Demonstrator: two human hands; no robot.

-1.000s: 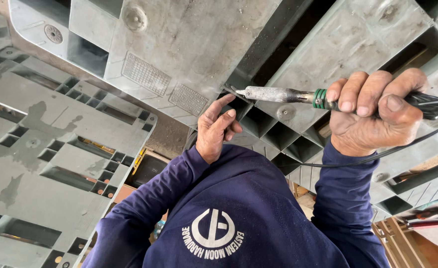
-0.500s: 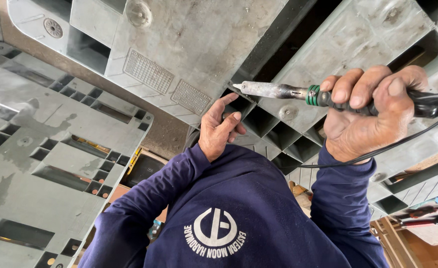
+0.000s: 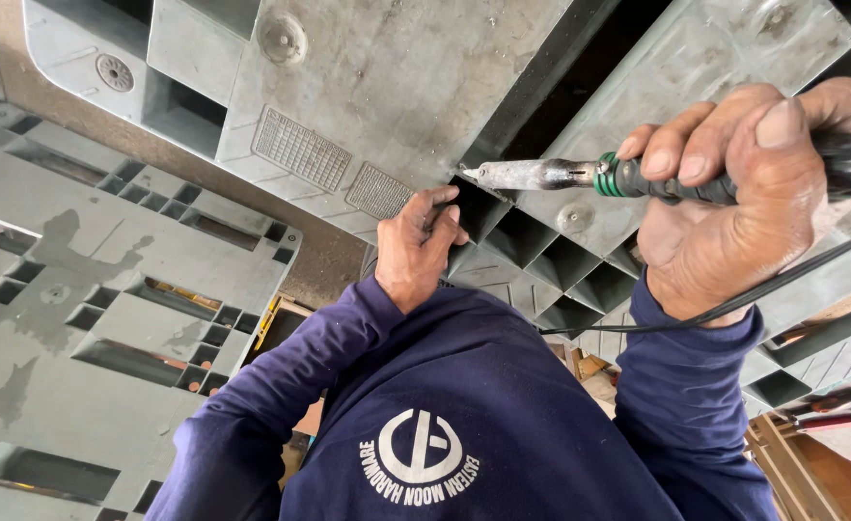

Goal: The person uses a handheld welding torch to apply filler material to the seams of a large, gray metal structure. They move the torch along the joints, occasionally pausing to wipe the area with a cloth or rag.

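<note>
Right hand (image 3: 734,193): we clench the iron (image 3: 541,175), tip at the pallet (image 3: 416,87) rib. Left hand (image 3: 421,246): fingers curled, pressing the pallet edge. Iron's tip now nearer that hand than before.

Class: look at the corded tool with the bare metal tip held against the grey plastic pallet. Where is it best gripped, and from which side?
Grip the dark handle behind the green collar, coming from the cord end, as the right hand does. The bare metal tip is the working end and may be hot; the handle looks made for gripping.
</note>
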